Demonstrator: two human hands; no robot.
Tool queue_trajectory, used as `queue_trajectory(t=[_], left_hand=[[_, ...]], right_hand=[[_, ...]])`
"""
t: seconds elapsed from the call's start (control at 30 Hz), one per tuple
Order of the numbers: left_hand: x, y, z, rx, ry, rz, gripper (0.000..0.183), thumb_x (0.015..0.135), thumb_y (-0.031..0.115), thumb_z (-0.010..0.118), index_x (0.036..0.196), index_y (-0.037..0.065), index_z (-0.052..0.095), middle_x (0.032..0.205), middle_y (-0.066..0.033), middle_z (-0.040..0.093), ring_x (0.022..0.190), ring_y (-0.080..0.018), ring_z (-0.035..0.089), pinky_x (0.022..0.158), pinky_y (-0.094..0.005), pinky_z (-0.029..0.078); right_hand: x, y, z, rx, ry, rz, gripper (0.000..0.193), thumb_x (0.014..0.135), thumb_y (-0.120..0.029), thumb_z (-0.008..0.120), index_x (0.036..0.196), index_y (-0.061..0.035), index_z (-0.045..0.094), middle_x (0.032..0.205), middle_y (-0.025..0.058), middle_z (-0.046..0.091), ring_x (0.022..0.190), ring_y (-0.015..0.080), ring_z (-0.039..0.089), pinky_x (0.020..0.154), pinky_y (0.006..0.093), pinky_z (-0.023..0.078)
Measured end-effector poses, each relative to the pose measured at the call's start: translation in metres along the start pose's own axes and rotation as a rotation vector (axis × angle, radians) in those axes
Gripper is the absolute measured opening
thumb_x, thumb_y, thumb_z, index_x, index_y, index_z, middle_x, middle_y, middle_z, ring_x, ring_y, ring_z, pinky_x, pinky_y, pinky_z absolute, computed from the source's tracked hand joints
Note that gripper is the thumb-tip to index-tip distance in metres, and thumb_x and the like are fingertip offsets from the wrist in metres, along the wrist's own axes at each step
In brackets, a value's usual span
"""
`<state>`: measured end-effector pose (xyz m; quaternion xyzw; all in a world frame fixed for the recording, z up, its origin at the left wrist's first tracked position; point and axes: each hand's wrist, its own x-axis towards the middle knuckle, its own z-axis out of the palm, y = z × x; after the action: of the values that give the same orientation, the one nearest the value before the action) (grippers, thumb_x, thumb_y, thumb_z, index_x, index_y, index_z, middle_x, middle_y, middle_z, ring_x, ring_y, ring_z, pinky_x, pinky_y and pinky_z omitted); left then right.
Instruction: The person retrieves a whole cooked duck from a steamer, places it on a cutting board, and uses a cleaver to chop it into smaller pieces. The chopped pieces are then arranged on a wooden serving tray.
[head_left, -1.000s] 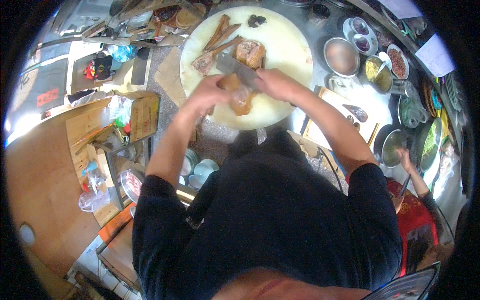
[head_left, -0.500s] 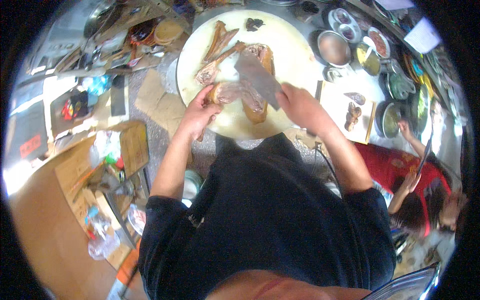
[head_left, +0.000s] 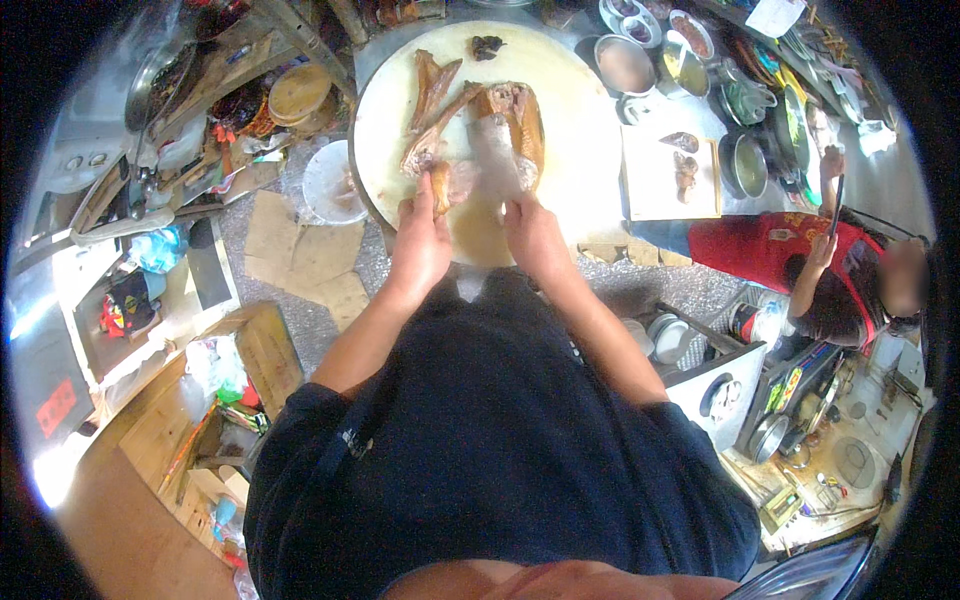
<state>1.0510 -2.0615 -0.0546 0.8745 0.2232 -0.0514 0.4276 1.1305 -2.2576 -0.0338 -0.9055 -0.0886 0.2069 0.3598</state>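
Note:
A large round pale chopping board [head_left: 577,130] lies in front of me. My right hand [head_left: 537,238] is closed round a cleaver [head_left: 493,160], whose blade is blurred and points away from me. Under and beside the blade sits a large browned poultry piece [head_left: 528,125], cut side showing. My left hand [head_left: 424,245] grips a smaller piece of cooked poultry [head_left: 440,188] near the board's front left. A long leg-like piece [head_left: 440,128] reaches from there toward the large piece. Farther left lies a thin brown piece [head_left: 430,85], and a small dark clump [head_left: 487,47] is at the far edge.
A white-lined tray [head_left: 655,180] with dark pieces stands right of the board, beside bowls, including a metal bowl [head_left: 748,165]. A person in red [head_left: 745,245] works there, holding a long thin object. A white basin [head_left: 335,183] and flattened cardboard [head_left: 300,255] are on the left.
My right hand and the cleaver have come left and nearer to me; the blade now points away. The large poultry piece looks shifted farther off. The view has swung right.

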Motion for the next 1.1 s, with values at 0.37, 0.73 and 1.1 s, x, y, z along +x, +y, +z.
queue_trajectory(t=[0.37, 0.73, 1.1], left_hand=[[0.001, 0.032, 0.019, -0.697, -0.05, -0.344, 0.056, 0.111, 0.009, 0.059, 0.161, 0.001, 0.034, 0.125, -0.0155, 0.066, 0.086, -0.0197, 0.073, 0.077, -0.0335, 0.065], [0.063, 0.066, -0.005, 0.18, -0.187, 0.345, 0.069, 0.096, 0.033, 0.081, 0.152, 0.001, 0.054, 0.146, -0.0269, 0.06, 0.14, -0.0399, 0.058, 0.115, -0.0475, 0.05], [0.104, 0.067, -0.013, 0.335, -0.467, 0.327, 0.033, 0.088, 0.022, 0.082, 0.106, -0.001, 0.068, 0.105, -0.022, 0.068, 0.101, -0.0365, 0.068, 0.09, -0.0446, 0.055]], right_hand=[[-0.028, 0.054, -0.063, -0.299, -0.066, -0.036, 0.024, 0.111, -0.025, 0.056, 0.107, -0.0011, 0.056, 0.084, 0.0337, 0.07, 0.081, 0.0564, 0.069, 0.071, 0.0658, 0.053], [-0.049, 0.043, -0.092, -0.144, -0.058, -0.022, 0.023, 0.11, -0.023, 0.057, 0.104, -0.0006, 0.055, 0.081, 0.0336, 0.069, 0.081, 0.057, 0.068, 0.07, 0.0659, 0.052], [-0.061, 0.052, -0.066, -0.073, -0.036, -0.076, 0.018, 0.108, -0.018, 0.056, 0.106, -0.0001, 0.057, 0.078, 0.0327, 0.07, 0.076, 0.0554, 0.07, 0.07, 0.0665, 0.056]])
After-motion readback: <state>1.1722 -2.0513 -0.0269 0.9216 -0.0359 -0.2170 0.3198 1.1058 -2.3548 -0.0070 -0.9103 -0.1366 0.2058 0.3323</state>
